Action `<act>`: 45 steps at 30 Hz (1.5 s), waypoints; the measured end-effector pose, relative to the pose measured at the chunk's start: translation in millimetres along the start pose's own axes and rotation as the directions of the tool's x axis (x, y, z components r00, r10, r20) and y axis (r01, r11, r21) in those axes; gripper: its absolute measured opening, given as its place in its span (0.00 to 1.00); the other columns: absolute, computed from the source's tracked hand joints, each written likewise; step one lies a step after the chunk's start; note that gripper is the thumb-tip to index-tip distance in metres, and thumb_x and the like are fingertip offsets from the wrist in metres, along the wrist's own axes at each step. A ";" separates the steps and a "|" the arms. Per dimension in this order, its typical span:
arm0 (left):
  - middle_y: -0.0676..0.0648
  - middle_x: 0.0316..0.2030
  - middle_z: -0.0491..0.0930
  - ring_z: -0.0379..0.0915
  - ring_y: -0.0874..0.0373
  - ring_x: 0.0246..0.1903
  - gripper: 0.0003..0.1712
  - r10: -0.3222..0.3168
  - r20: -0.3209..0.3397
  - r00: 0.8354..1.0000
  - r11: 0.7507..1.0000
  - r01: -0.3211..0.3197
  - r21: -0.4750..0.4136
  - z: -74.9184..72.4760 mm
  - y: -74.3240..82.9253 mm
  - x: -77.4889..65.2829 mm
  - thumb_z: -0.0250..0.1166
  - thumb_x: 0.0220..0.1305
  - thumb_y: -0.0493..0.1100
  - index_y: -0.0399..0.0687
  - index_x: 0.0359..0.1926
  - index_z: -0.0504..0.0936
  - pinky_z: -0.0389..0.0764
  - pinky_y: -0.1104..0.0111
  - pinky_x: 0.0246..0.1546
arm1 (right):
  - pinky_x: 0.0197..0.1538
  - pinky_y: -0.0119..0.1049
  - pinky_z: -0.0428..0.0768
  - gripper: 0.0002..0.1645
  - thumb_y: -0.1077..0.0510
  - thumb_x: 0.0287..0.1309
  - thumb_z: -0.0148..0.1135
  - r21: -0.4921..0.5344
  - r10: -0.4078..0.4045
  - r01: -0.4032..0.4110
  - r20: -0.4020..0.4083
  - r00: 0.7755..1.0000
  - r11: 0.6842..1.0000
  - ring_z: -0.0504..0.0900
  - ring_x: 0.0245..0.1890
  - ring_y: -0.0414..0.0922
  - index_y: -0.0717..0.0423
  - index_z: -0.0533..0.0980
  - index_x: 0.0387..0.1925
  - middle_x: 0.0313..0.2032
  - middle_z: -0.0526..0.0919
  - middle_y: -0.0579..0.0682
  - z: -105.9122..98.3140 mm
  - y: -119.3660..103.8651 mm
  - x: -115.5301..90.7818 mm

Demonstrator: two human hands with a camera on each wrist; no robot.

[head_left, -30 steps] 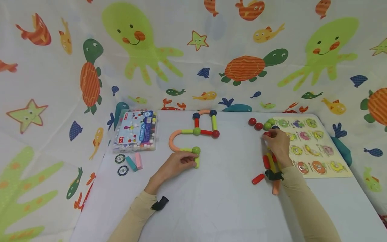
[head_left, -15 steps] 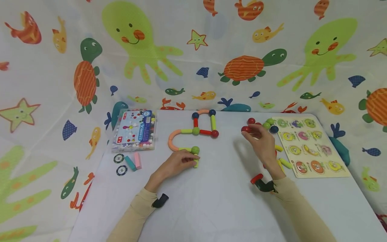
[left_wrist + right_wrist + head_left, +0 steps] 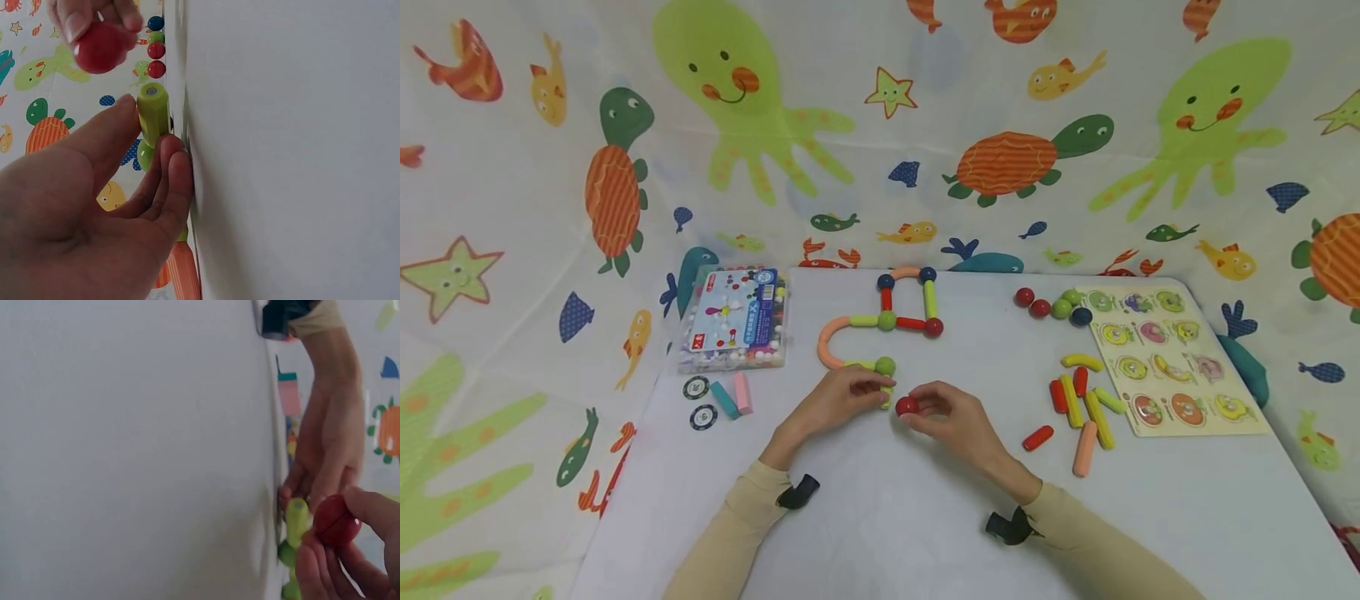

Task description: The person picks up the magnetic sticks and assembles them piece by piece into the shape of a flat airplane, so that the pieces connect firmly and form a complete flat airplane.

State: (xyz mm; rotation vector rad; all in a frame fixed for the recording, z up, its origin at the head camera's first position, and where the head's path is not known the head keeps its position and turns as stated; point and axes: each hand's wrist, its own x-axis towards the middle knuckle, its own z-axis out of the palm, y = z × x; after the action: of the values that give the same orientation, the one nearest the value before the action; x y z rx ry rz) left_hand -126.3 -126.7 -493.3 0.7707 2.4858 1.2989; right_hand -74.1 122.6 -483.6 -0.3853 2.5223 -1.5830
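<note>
My left hand (image 3: 838, 398) pinches a yellow-green stick (image 3: 154, 115) between thumb and fingers; a round metal spot shows in its end. The stick adjoins a green ball (image 3: 885, 366), the near end of a joined figure of balls, straight sticks and peach curved pieces (image 3: 829, 340). My right hand (image 3: 955, 421) holds a red ball (image 3: 907, 406) by its fingertips, just right of the stick's near end. In the left wrist view a small gap shows between ball and stick.
Several loose sticks (image 3: 1074, 402) lie at right, below red, green and blue balls (image 3: 1062, 308). A fruit picture board (image 3: 1180, 358) lies beyond them. At left are a clear box of beads (image 3: 733, 321), two round chips (image 3: 703, 417) and two small blocks (image 3: 742, 393).
My right hand has picked a red ball from the group at right and carried it left and nearer, beside my left hand. The left hand stays in place on the stick.
</note>
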 end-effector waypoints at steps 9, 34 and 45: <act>0.53 0.40 0.84 0.77 0.60 0.40 0.15 0.022 -0.005 1.000 1.000 -0.022 -0.008 0.2 0.9 0.1 0.68 0.68 0.43 0.51 0.55 0.86 0.80 0.70 0.46 | 0.45 0.32 0.84 0.19 0.49 0.53 0.78 -0.069 -0.006 0.006 0.002 1.000 0.998 0.85 0.37 0.40 0.47 0.82 0.45 0.37 0.87 0.42 25.4 -0.1 -0.5; 0.54 0.41 0.84 0.77 0.62 0.41 0.16 0.025 0.001 1.000 1.000 -0.025 -0.018 -2.6 4.4 1.1 0.67 0.69 0.42 0.50 0.56 0.85 0.81 0.67 0.49 | 0.41 0.27 0.83 0.18 0.52 0.51 0.80 -0.101 0.001 -0.005 -0.040 0.999 0.995 0.82 0.32 0.36 0.51 0.81 0.42 0.35 0.85 0.44 39.0 -4.5 5.8; 0.54 0.49 0.86 0.80 0.62 0.48 0.17 0.008 0.017 1.000 1.000 -0.008 -0.021 -2.7 0.5 -7.7 0.66 0.70 0.43 0.51 0.58 0.85 0.81 0.67 0.52 | 0.39 0.28 0.81 0.18 0.50 0.52 0.79 -0.158 -0.048 0.045 -0.013 0.999 0.986 0.81 0.32 0.35 0.49 0.81 0.42 0.35 0.85 0.41 39.7 -1.5 4.8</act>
State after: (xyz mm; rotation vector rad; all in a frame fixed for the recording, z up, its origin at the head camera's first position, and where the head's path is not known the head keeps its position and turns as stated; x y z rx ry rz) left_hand -120.9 -132.5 -491.6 0.7848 2.4543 1.3127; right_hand -68.6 86.2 -499.5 -0.4548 2.6788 -1.4118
